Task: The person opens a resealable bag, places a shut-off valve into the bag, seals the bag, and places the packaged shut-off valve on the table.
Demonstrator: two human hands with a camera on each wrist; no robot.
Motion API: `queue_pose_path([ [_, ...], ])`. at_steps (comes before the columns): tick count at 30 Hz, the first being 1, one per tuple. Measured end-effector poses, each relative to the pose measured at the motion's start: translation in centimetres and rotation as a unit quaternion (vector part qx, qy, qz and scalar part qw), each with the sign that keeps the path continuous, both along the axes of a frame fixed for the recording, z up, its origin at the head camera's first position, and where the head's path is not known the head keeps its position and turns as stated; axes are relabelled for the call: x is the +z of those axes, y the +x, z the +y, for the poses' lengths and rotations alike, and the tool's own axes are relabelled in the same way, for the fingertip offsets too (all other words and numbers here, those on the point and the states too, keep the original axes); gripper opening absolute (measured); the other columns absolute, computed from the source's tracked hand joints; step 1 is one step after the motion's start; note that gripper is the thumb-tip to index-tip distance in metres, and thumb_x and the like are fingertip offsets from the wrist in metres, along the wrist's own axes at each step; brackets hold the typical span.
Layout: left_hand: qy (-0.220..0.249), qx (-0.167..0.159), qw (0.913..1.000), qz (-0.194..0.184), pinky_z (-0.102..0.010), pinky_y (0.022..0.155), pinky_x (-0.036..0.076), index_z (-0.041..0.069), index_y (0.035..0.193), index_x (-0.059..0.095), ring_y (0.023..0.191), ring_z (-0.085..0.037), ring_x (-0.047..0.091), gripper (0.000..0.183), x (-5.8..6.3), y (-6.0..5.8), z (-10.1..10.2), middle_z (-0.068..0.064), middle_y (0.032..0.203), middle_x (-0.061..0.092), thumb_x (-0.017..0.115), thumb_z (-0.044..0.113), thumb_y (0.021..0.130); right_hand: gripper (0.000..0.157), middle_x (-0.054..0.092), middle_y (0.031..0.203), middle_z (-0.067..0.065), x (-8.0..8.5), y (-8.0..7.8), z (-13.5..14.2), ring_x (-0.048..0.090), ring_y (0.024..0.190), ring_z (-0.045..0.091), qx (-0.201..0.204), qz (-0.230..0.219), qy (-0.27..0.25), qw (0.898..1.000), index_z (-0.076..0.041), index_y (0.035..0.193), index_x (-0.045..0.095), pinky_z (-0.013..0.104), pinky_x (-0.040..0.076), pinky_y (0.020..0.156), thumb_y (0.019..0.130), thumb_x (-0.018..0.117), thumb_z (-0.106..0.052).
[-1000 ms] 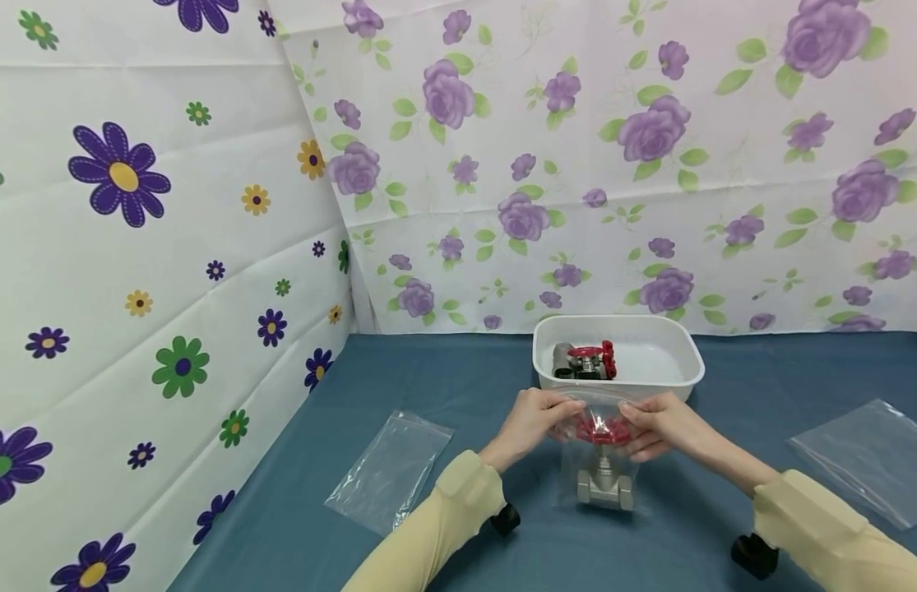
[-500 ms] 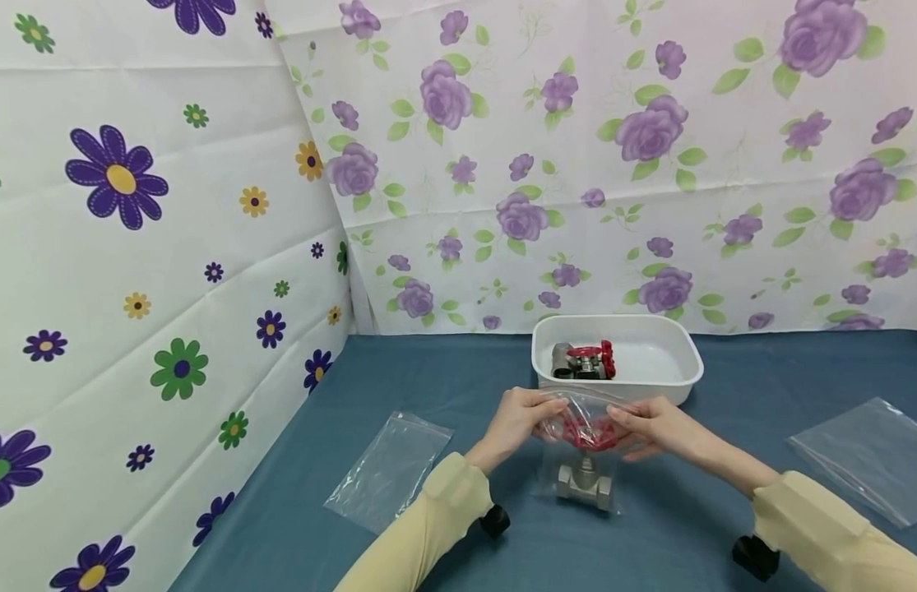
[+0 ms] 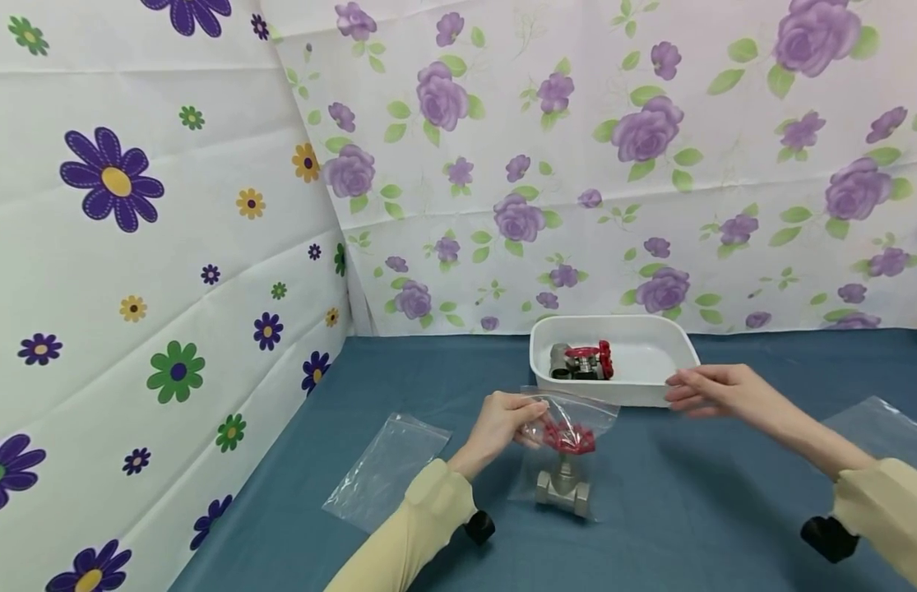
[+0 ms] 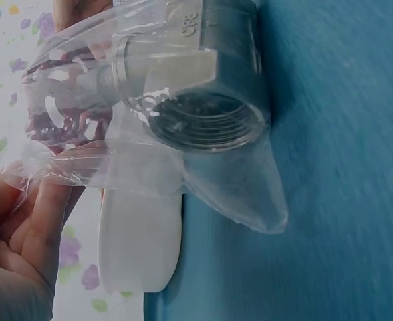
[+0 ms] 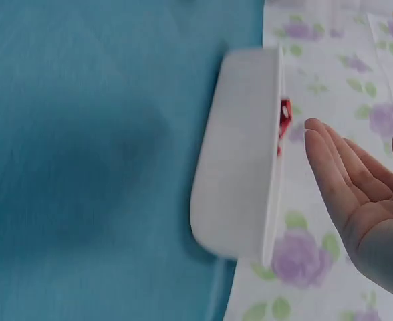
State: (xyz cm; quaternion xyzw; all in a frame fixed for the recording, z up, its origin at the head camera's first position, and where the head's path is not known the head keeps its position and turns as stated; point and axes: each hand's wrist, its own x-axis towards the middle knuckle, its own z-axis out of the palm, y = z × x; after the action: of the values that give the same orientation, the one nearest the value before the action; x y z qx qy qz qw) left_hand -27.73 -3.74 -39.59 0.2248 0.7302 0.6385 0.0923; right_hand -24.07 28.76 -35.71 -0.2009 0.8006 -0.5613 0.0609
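Observation:
My left hand pinches the upper left edge of a clear zip bag. Inside the bag is a metal valve with a red handwheel, upright, its body at the bottom. In the left wrist view the valve's threaded opening shows through the plastic, with the left fingers at the bag's edge. My right hand is away from the bag, in front of the tub's right corner, fingers extended. In the right wrist view the same hand holds nothing.
Behind the bag stands a white tub with more red-handled valves at its left end. Flat clear bags lie on the blue cloth, one at left and another at right, partly behind the right arm. Floral curtains hang behind.
My right hand has let go of the bag and moved right and up. My left hand has shifted left with the bag and valve.

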Motion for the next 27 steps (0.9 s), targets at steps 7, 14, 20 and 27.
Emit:
queue_pose_path([
  [7,-0.019,0.012,0.9996,-0.014,-0.040,0.054,0.051,-0.014,0.087,0.066,0.060,-0.036,0.062,0.026,1.8,1.3,-1.4,-0.017,0.072,0.063,0.055,0.009,0.091,0.042,0.062,0.101,0.020,0.9,0.4,3.5,0.062,0.088,0.019,-0.043,0.019,0.039,0.998,0.019,0.119,0.044,0.032,0.050,0.069,0.100,0.038,-0.018],
  [14,0.009,0.017,0.9984,-0.053,-0.039,0.052,0.051,-0.015,0.086,0.065,0.056,-0.030,0.063,0.027,0.3,0.1,-2.6,-0.019,0.070,0.063,0.057,0.010,0.090,0.045,0.057,0.107,0.027,1.2,0.4,5.9,0.062,0.087,0.015,-0.099,0.026,0.114,0.988,0.017,0.121,0.043,0.034,0.051,0.069,0.100,0.037,-0.023],
  [20,0.007,0.018,0.9977,-0.065,-0.041,0.054,0.051,-0.019,0.089,0.063,0.058,-0.030,0.063,0.027,1.0,0.4,-3.7,-0.024,0.073,0.062,0.055,0.008,0.091,0.048,0.059,0.103,0.026,0.6,0.6,7.5,0.063,0.084,0.022,-0.143,0.050,0.204,0.967,0.016,0.119,0.046,0.035,0.051,0.066,0.099,0.040,-0.028],
  [27,-0.007,0.024,0.9967,-0.077,-0.042,0.056,0.051,-0.019,0.087,0.063,0.050,-0.019,0.060,0.028,1.4,0.6,-4.3,-0.025,0.071,0.061,0.054,0.007,0.091,0.044,0.063,0.091,0.015,0.0,1.2,9.6,0.061,0.080,0.031,-0.151,0.054,0.313,0.936,0.014,0.109,0.055,0.040,0.050,0.063,0.097,0.046,-0.028],
])
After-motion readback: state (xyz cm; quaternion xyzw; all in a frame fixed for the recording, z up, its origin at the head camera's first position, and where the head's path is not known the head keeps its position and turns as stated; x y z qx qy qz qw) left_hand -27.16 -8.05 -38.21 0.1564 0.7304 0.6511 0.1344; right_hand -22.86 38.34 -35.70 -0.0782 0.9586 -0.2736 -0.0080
